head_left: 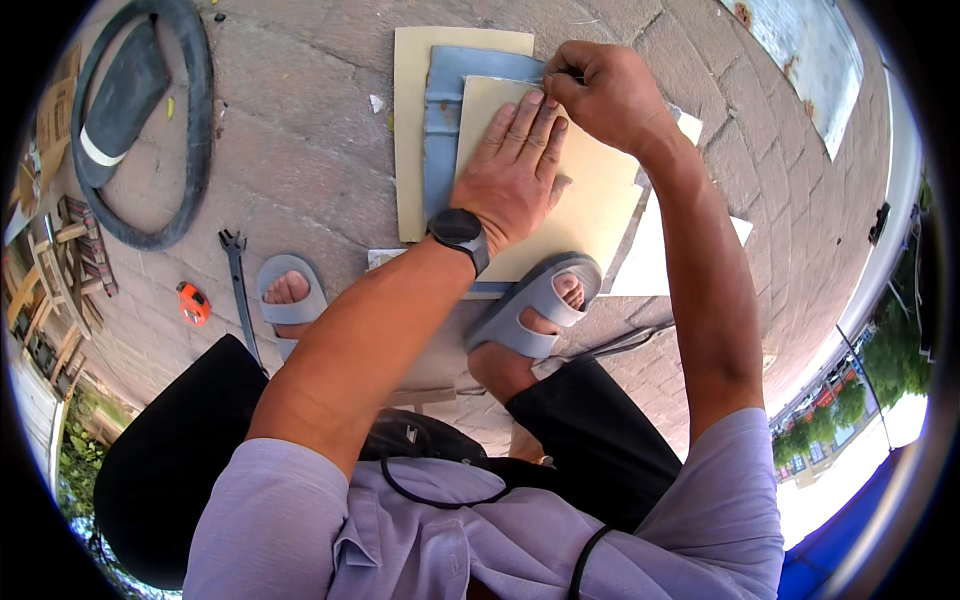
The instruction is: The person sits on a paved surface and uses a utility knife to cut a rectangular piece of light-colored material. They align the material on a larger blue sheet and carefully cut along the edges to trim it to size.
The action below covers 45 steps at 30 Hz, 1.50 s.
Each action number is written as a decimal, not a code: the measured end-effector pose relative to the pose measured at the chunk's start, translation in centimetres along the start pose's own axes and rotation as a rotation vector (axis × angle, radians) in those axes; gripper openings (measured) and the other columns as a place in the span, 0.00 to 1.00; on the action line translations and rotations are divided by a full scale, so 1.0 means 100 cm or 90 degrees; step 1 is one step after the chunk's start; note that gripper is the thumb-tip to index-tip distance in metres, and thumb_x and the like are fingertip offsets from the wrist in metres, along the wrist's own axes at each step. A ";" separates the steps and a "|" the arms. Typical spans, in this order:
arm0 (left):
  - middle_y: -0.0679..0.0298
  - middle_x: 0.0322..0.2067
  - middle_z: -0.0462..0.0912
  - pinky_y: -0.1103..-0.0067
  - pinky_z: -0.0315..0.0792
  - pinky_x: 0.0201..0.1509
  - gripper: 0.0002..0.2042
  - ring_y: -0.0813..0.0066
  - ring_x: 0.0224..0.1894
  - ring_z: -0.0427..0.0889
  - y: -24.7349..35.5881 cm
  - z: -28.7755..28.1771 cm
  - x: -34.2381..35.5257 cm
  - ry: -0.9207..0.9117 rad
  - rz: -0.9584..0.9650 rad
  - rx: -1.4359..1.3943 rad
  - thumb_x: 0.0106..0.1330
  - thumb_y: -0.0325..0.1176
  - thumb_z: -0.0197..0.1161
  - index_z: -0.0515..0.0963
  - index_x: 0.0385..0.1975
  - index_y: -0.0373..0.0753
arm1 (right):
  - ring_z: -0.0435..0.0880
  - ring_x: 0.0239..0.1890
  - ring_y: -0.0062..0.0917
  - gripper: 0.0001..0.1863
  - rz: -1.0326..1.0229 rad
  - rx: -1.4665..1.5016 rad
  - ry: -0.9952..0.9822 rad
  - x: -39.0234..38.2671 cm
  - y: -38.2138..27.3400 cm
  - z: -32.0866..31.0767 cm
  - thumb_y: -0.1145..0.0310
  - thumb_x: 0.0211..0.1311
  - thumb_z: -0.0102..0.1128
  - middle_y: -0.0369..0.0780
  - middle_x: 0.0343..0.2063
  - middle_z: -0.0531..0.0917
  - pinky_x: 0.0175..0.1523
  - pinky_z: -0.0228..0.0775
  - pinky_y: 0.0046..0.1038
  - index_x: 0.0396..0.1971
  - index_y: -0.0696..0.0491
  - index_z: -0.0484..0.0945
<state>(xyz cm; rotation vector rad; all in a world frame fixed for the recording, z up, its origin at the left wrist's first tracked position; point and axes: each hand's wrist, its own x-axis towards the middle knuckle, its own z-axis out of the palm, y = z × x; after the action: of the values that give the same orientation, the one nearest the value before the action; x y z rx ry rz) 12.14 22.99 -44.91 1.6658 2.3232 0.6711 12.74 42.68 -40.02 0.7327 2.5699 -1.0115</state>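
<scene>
My left hand (510,180) lies flat, fingers stretched out, on a cream-coloured sheet (595,195). Beyond its fingertips, my right hand (610,95) is closed in a pinch at the sheet's far edge. Whatever is between those fingers is hidden. Under the cream sheet lies a blue-grey sheet (440,165) with creases, and below that a larger cream board (410,130). White sheets (665,245) stick out on the right side of the stack. My right sandalled foot (545,305) is against the near edge of the stack.
An orange tape measure (194,304) and a dark bar with a notched end (238,280) lie left of my left foot (290,290). Farther left are a black rubber ring (203,120) and wooden pieces (65,285). A rust-spotted metal sheet (815,70) lies at the far right on the paving.
</scene>
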 end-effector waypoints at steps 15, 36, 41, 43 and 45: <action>0.54 0.64 0.78 0.59 0.46 0.83 0.28 0.57 0.73 0.67 0.001 -0.003 -0.002 -0.041 -0.012 -0.007 0.71 0.50 0.59 0.78 0.61 0.33 | 0.83 0.31 0.50 0.08 -0.074 -0.107 0.010 0.016 -0.046 0.021 0.65 0.60 0.60 0.49 0.26 0.84 0.37 0.76 0.45 0.32 0.54 0.83; 0.47 0.62 0.76 0.55 0.51 0.80 0.28 0.49 0.71 0.68 -0.001 -0.002 -0.001 -0.013 0.002 -0.025 0.70 0.47 0.61 0.77 0.59 0.28 | 0.84 0.30 0.46 0.08 -0.112 -0.070 0.000 0.025 -0.038 0.029 0.65 0.61 0.63 0.46 0.25 0.85 0.36 0.76 0.42 0.35 0.53 0.84; 0.49 0.61 0.77 0.56 0.52 0.79 0.28 0.51 0.69 0.69 -0.001 -0.002 -0.001 -0.002 0.006 -0.011 0.70 0.48 0.61 0.77 0.59 0.29 | 0.84 0.30 0.46 0.08 -0.106 -0.037 -0.007 0.025 -0.038 0.032 0.65 0.61 0.63 0.46 0.26 0.85 0.36 0.76 0.41 0.35 0.53 0.84; 0.49 0.60 0.78 0.56 0.53 0.79 0.28 0.51 0.69 0.69 0.000 -0.003 -0.002 -0.010 0.002 -0.009 0.70 0.48 0.61 0.78 0.59 0.29 | 0.84 0.30 0.46 0.08 -0.110 -0.048 -0.009 0.025 -0.040 0.032 0.65 0.61 0.63 0.46 0.26 0.85 0.36 0.76 0.42 0.35 0.53 0.84; 0.50 0.60 0.78 0.57 0.53 0.79 0.27 0.52 0.69 0.69 0.000 -0.003 -0.002 -0.016 0.001 -0.007 0.70 0.48 0.61 0.78 0.58 0.30 | 0.84 0.30 0.47 0.08 -0.113 -0.072 -0.007 0.024 -0.042 0.032 0.66 0.61 0.63 0.46 0.26 0.85 0.37 0.76 0.42 0.34 0.53 0.84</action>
<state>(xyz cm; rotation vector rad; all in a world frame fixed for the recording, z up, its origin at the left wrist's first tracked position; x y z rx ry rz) 12.08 22.77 -44.66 1.6624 2.2972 0.6590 8.66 38.67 -41.02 0.4755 2.6945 -0.9076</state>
